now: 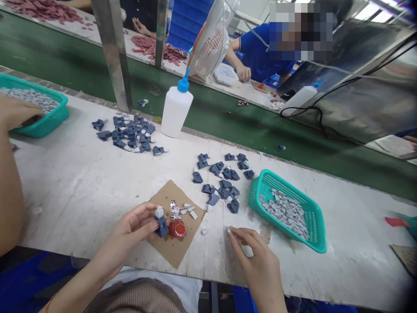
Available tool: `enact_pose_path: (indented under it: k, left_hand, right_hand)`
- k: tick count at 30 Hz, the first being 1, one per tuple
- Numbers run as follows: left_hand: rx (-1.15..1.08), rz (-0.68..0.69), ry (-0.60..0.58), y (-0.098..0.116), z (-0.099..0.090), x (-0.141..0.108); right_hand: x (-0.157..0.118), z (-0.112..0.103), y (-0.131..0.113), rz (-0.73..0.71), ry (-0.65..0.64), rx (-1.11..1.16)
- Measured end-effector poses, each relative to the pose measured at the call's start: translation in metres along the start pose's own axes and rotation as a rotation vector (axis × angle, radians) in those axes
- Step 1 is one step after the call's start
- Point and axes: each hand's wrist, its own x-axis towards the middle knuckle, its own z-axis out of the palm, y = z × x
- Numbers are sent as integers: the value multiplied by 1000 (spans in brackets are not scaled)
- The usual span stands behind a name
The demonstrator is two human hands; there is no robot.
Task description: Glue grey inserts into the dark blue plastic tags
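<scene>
White worktable (81, 191) fills the frame's middle. At lower centre, the left hand (135, 228) pinches a dark blue part with a white cap (160, 221) over a cardboard square (172, 252). Right of it, the right hand (257, 256) pinches a small white piece (230, 231) near the teal basket (312, 213).

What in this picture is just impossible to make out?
- Head view: whatever the right hand pinches at its fingertips is too small to tell.
- The small dark blue part in the left hand is half hidden by the fingers.
- The teal basket at far left is cut off by the frame edge and covered by another person's hand.
- The grey pieces in the right teal basket are too small to tell apart.
</scene>
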Motion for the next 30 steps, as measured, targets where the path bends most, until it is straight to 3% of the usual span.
enact_pose_path:
  k: [6, 10, 17, 30]
  left_hand:
    - [-6, 57, 31, -2, -3, -2]
    - [-9, 61, 53, -6, -8, -5]
    - [-41, 81, 69, -10, -9, -6]
    - [-153, 129, 26, -14, -3, -5]
  right_hand:
    - [6, 14, -65, -191, -128, 241]
    - [11, 27, -90, -289, -217, 278]
    - [20, 32, -96, -385, -291, 196]
    - [21, 31, -98, -350, -320, 152]
